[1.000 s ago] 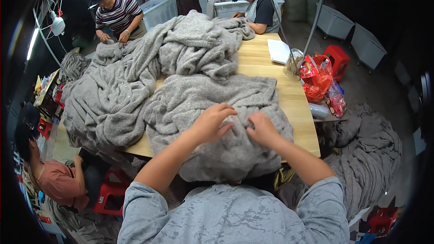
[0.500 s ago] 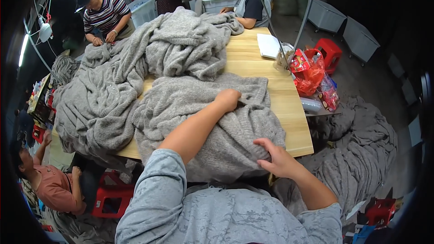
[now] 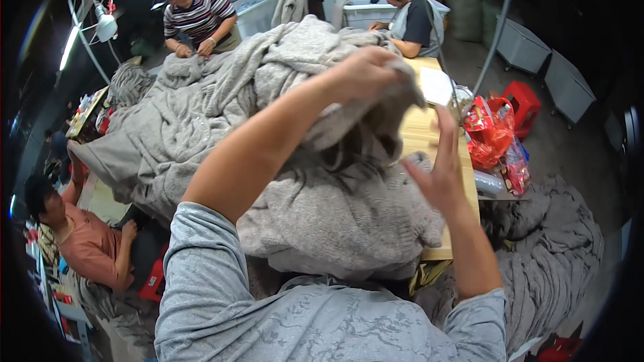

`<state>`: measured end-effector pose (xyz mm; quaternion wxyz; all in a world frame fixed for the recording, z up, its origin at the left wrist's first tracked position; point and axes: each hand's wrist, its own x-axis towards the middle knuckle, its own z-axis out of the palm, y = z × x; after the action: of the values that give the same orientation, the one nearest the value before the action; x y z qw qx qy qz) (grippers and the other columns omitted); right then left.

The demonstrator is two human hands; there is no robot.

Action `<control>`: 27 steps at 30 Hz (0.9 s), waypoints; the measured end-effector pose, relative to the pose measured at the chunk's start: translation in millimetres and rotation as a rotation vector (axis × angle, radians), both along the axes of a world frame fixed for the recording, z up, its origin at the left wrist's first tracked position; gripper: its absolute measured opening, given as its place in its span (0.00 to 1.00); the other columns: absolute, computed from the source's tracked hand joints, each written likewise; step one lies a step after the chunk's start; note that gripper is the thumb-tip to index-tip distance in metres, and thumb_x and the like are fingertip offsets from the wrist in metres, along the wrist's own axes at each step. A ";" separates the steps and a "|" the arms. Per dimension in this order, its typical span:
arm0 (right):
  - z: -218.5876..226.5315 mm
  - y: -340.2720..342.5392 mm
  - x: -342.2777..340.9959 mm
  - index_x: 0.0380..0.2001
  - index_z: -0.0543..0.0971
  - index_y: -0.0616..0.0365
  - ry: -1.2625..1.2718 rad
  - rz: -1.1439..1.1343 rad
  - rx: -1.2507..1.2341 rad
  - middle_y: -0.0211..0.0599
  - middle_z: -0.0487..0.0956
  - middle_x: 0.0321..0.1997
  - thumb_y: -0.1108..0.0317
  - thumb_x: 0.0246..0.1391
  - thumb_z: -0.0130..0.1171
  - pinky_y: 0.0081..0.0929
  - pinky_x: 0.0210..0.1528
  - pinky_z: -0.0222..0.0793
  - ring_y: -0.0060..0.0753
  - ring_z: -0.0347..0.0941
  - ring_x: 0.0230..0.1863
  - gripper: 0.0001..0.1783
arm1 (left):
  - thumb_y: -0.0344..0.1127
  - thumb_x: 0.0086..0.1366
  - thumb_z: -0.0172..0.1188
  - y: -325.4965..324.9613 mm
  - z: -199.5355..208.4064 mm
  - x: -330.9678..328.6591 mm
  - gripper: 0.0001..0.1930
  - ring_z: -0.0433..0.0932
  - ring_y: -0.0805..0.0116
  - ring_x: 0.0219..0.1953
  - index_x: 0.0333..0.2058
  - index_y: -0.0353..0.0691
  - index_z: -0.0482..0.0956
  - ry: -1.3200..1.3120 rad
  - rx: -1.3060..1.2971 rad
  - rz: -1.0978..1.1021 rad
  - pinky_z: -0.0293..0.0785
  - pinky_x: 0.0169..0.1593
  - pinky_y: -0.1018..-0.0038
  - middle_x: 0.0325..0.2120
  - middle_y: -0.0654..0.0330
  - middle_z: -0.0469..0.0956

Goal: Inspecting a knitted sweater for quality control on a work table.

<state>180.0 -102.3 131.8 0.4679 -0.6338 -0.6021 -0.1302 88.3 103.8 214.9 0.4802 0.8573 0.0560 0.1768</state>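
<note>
My left hand (image 3: pixel 367 75) is closed on a bunched part of a grey knit garment (image 3: pixel 335 218) and holds it up above the table. The raised fabric hangs in a dark, open fold below my fist. The rest of the garment lies heaped near the table's front edge, with ribbing along its right side. Beside the raised fold, my right hand (image 3: pixel 443 171) is open, thumb and fingers apart. It is slightly blurred and holds nothing.
More grey knitwear (image 3: pixel 194 107) covers the table's left and back. The bare wooden top (image 3: pixel 424 131) shows at right, near a red plastic bag (image 3: pixel 490 135) and red stool (image 3: pixel 522 104). Co-workers stand behind; another person (image 3: pixel 94 245) sits left. Grey fabric (image 3: pixel 550 255) is piled lower right.
My left hand has risen away from me, lifting part of the knit garment. My right hand has come off the fabric and moved up and right. The view has shifted left.
</note>
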 end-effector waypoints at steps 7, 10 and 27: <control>-131.4 112.2 93.4 0.49 0.70 0.56 0.087 0.027 -0.834 0.40 0.77 0.42 0.65 0.52 0.57 0.28 0.41 0.70 0.33 0.73 0.43 0.21 | 0.33 0.63 0.54 -29.7 17.2 -59.5 0.11 0.74 0.79 0.32 0.40 0.33 0.77 -0.196 -0.160 -0.081 0.72 0.37 0.80 0.30 0.63 0.79; -168.6 103.4 108.0 0.41 0.77 0.53 0.514 -0.054 -0.817 0.39 0.79 0.36 0.65 0.52 0.56 0.28 0.35 0.70 0.31 0.74 0.37 0.12 | 0.33 0.65 0.51 -25.6 41.3 -89.8 0.10 0.74 0.82 0.32 0.42 0.34 0.75 -0.307 -0.305 -0.009 0.72 0.35 0.84 0.32 0.64 0.78; 142.3 97.2 69.1 0.39 0.74 0.60 1.134 0.695 -0.103 0.41 0.77 0.36 0.65 0.58 0.40 0.36 0.41 0.76 0.36 0.76 0.34 0.15 | 0.39 0.46 0.57 66.5 -106.8 -86.3 0.16 0.77 0.48 0.38 0.32 0.34 0.80 0.430 0.469 0.416 0.72 0.43 0.61 0.32 0.41 0.77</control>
<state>249.0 -5.1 274.0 0.6961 -0.3945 -0.4373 0.4106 2.0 170.3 108.1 0.2019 0.9319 0.2861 0.0947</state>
